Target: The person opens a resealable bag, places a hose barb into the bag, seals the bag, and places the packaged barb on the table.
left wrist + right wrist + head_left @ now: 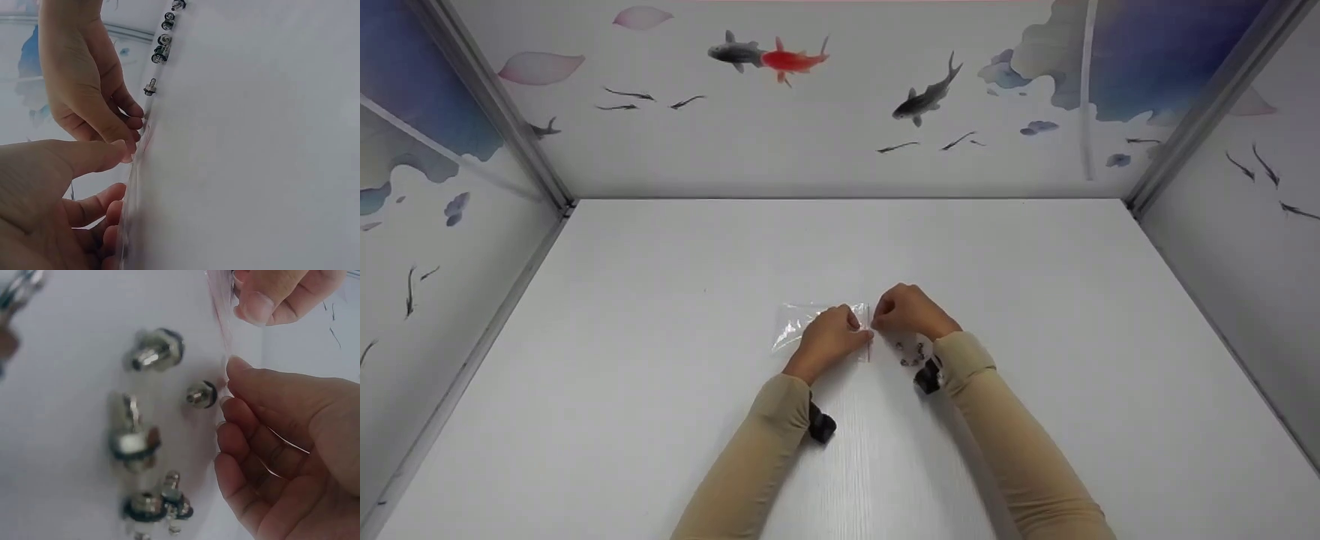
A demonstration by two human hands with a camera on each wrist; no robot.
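Pinching a partly hidden clear bag (792, 324), left hand (826, 339) and right hand (913, 310), metal fittings (200, 395) blurred, some cropped

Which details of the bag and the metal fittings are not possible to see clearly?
Head view: part of the plastic bag, covered by the left hand.
Head view: fine details of the metal fittings, too small.
Right wrist view: the top-left metal piece, blurred and cut off by the picture edge.
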